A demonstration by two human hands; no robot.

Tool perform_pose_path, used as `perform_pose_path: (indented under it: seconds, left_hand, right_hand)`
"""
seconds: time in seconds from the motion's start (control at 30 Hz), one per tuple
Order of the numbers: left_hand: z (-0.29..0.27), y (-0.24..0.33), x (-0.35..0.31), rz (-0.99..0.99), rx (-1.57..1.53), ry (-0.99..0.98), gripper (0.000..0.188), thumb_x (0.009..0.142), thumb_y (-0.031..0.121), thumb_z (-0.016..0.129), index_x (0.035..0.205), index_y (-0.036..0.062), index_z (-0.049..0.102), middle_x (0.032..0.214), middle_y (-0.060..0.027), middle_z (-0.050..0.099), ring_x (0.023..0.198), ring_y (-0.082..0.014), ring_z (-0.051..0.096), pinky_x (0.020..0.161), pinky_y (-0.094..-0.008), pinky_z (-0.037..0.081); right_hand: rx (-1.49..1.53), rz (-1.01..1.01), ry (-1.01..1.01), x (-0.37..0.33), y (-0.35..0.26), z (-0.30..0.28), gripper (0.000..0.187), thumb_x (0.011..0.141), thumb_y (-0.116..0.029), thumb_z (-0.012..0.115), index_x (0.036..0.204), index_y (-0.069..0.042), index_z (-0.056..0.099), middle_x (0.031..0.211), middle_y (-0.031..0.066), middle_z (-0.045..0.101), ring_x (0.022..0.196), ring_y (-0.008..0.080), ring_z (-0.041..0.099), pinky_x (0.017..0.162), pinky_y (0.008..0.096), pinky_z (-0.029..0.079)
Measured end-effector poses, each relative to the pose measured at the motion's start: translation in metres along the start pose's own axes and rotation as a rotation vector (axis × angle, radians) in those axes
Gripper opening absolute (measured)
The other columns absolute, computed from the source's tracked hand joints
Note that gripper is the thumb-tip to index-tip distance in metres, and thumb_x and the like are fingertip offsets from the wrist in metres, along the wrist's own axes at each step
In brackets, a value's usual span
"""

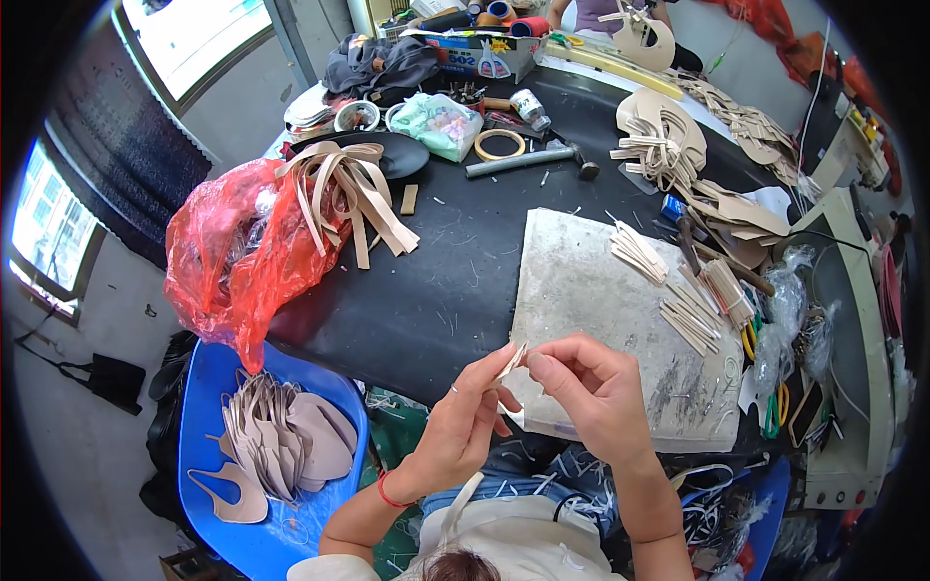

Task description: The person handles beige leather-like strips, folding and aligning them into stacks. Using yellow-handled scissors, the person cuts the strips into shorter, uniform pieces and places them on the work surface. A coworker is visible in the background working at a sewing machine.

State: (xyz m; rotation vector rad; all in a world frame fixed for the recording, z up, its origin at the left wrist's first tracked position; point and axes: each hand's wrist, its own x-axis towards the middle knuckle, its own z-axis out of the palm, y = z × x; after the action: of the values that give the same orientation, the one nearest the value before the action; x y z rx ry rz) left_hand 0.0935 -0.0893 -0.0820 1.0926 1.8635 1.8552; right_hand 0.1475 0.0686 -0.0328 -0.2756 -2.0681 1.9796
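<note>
Above my lap, at the near edge of a worn white slab [572,290], my two hands meet at a small beige strip [513,360]. My left hand [467,405] pinches it between thumb and fingers. The thumb and forefinger of my right hand [599,392] close on its other end; the fingertips partly cover it. Short beige strips [637,254] lie fanned on the slab, with more loose strips [690,324] to their right. A tied bundle of strips [727,292] rests at the slab's right edge.
Left, a red plastic bag [232,252] carries long beige straps [339,189]. Below it, a blue tub [339,378] contains cut beige pieces [281,436]. A hammer [587,170], a tape roll [500,136] and stacked beige pieces [664,131] lie farther back. Another person [596,14] is at the far side.
</note>
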Motion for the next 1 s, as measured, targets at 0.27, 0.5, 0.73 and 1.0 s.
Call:
perform_pose_path:
  seconds: [0.27,0.5,0.73,1.0]
  left_hand:
    - [-0.007,0.000,-0.002,0.016,0.084,-0.066,0.055,0.090,-0.010,0.032,0.141,0.0081,0.028,0.120,-0.0142,0.049,0.084,-0.0160,0.059,0.063,-0.0265,0.055]
    - [0.001,-0.002,-0.006,-0.032,-0.065,-0.024,0.056,0.091,-0.010,0.031,0.143,0.0100,0.022,0.118,-0.0139,0.049,0.089,-0.0167,0.061,0.064,-0.0269,0.055]
    - [-0.001,-0.003,-0.008,-0.024,-0.107,-0.018,0.057,0.090,-0.010,0.034,0.144,0.0073,0.022,0.124,-0.0143,0.049,0.090,-0.0183,0.060,0.068,-0.0278,0.054]
    - [0.003,-0.003,-0.009,-0.083,-0.196,0.007,0.056,0.091,-0.009,0.034,0.143,0.0070,0.021,0.130,-0.0151,0.046,0.095,-0.0197,0.061,0.069,-0.0275,0.054]
  right_hand:
    - [-0.063,-0.019,-0.060,0.007,0.000,0.000,0.010,0.085,-0.009,0.063,0.087,0.001,0.064,0.077,0.0041,0.060,0.062,0.0052,0.050,0.054,0.0203,0.039]
    - [-0.027,-0.071,-0.025,0.005,0.008,0.008,0.009,0.085,-0.008,0.062,0.088,0.001,0.063,0.077,0.0051,0.059,0.062,0.0072,0.051,0.055,0.0225,0.040]
    - [-0.090,-0.130,-0.050,0.006,0.010,0.008,0.009,0.086,-0.008,0.061,0.089,0.000,0.063,0.078,0.0056,0.058,0.061,0.0086,0.050,0.054,0.0239,0.040]
    - [-0.098,-0.177,-0.013,0.006,0.014,0.012,0.008,0.085,-0.007,0.061,0.087,0.000,0.063,0.076,0.0057,0.057,0.060,0.0097,0.050,0.054,0.0240,0.040]
